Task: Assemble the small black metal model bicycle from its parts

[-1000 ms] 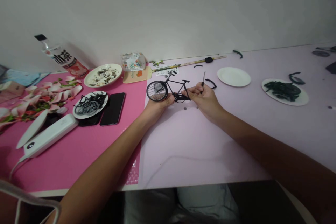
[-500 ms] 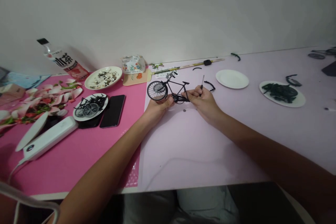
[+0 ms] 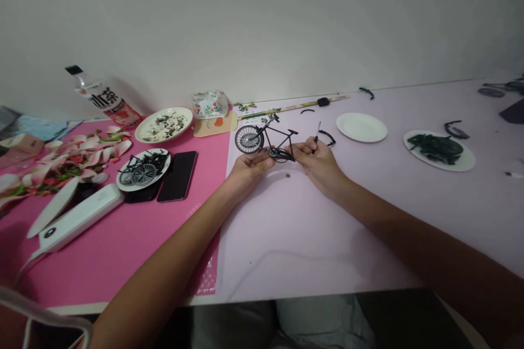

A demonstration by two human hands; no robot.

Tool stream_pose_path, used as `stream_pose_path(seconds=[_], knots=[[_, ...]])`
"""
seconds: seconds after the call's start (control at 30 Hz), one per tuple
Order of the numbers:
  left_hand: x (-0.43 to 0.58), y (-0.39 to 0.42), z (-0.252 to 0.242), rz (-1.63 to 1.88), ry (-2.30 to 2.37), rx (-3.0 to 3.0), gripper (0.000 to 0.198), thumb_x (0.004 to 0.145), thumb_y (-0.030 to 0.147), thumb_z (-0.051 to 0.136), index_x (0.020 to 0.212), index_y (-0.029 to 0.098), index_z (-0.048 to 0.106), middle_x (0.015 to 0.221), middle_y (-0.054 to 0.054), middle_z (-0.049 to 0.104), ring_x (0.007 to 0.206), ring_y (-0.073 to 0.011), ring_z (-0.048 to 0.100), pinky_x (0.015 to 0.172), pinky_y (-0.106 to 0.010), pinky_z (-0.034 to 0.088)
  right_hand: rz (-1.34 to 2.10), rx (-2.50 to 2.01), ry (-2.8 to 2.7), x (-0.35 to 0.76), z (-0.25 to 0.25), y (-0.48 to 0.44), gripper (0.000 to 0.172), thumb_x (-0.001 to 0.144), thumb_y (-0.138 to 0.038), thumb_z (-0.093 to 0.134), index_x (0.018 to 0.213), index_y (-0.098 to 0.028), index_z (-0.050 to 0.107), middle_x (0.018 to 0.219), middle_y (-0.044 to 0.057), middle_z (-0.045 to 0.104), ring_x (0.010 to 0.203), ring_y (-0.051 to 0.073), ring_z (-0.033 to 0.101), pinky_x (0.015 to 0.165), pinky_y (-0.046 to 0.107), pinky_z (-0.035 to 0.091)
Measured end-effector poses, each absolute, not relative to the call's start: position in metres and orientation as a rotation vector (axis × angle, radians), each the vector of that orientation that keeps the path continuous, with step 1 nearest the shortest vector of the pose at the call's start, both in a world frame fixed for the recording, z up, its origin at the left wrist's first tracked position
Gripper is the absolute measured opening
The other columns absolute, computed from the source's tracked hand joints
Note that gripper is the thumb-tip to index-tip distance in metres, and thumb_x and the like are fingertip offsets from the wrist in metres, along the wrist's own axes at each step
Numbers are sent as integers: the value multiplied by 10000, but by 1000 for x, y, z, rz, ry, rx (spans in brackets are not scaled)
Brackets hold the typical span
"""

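A small black model bicycle (image 3: 279, 132) is held upright above the table, with its handlebars and one spoked wheel at the left. My left hand (image 3: 250, 166) is closed on its underside near the pedals. At the rear end of the frame, below the seat, the fingers of my right hand (image 3: 317, 159) pinch the bicycle. A thin small screwdriver (image 3: 316, 136) is also tucked in that hand, its shaft pointing up. A tiny dark round piece (image 3: 287, 175) lies on the table just below the hands. Behind the right hand lies a curved black part (image 3: 328, 138).
On the left are a plate of black bicycle parts (image 3: 143, 170), a phone (image 3: 177, 176), a white device (image 3: 82, 217), pink petal-like pieces (image 3: 77, 155), a bowl (image 3: 164, 124) and a bottle (image 3: 104, 99). On the right stand a white plate (image 3: 361, 127) and a plate of dark green parts (image 3: 438, 150).
The bicycle has moved slightly right in the picture and tilted a little. Both hands keep their hold, and the whole view has shifted slightly.
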State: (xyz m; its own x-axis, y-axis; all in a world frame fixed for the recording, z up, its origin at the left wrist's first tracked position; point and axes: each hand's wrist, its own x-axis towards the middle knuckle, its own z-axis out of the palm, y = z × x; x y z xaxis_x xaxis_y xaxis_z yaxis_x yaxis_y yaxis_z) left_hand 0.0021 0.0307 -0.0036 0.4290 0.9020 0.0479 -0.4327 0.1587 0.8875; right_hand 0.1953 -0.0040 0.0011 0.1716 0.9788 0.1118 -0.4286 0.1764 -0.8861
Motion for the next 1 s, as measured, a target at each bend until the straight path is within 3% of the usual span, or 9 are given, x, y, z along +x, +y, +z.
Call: stream_pose_path(seconds=[0.2, 0.3, 0.37, 0.47, 0.6, 0.77, 0.9, 1.0], knots=[[2, 26, 2, 1003, 724, 1054, 508, 633, 356, 1032, 1067, 178, 838, 1172, -124, 828, 1163, -261, 761, 1136, -429, 526, 1065, -859, -854, 200, 1, 0, 772, 583, -476, 1032, 788, -277, 314, 727, -83, 545, 959, 175, 737, 1047, 382, 575], [3, 19, 8, 952, 879, 1240, 433, 725, 454, 963, 1012, 153, 841, 1022, -122, 838, 945, -225, 780, 934, -372, 602, 962, -886, -885, 201, 2, 0, 766, 592, -459, 1022, 780, -280, 301, 708, -83, 568, 887, 163, 721, 992, 376, 595], [6, 12, 12, 988, 978, 1416, 376, 769, 479, 916, 916, 143, 830, 868, -94, 811, 744, -174, 723, 739, -311, 586, 894, -944, -918, 200, 2, -1, 753, 604, -457, 1013, 776, -282, 301, 735, -62, 640, 840, 165, 708, 947, 382, 600], [10, 2, 18, 1115, 1029, 1541, 381, 797, 428, 888, 1053, 157, 812, 900, -68, 794, 630, -120, 643, 603, -259, 512, 840, -1021, -995, 196, -1, -4, 720, 646, -485, 986, 773, -282, 307, 785, -19, 726, 811, 184, 705, 901, 398, 583], [13, -6, 22, 1127, 1020, 1537, 494, 822, 422, 866, 1235, 169, 773, 999, -72, 794, 547, -83, 546, 544, -259, 457, 806, -1061, -1123, 190, -5, -11, 687, 710, -521, 948, 766, -282, 306, 786, 8, 756, 795, 208, 695, 848, 406, 553], [14, -7, 22, 1204, 1146, 1505, 339, 797, 436, 875, 993, 164, 821, 1010, -86, 793, 586, -100, 534, 532, -265, 429, 584, -1125, -1331, 185, -4, -20, 597, 813, -459, 885, 725, -273, 324, 812, 21, 733, 776, 208, 639, 787, 394, 520], [15, -7, 22, 1222, 1136, 1433, 298, 808, 404, 855, 964, 155, 806, 1040, -98, 794, 535, -88, 540, 504, -265, 434, 331, -1102, -1555, 184, 5, -27, 419, 915, -351, 757, 724, -268, 393, 825, 28, 642, 879, 236, 624, 829, 405, 512], [15, -5, 21, 1252, 1068, 1393, 263, 818, 378, 844, 965, 164, 808, 1113, -109, 804, 512, -87, 557, 502, -274, 455, 267, -1042, -1657, 186, 13, -31, 310, 1020, -390, 602, 770, -274, 460, 791, 35, 565, 905, 257, 575, 847, 431, 493]])
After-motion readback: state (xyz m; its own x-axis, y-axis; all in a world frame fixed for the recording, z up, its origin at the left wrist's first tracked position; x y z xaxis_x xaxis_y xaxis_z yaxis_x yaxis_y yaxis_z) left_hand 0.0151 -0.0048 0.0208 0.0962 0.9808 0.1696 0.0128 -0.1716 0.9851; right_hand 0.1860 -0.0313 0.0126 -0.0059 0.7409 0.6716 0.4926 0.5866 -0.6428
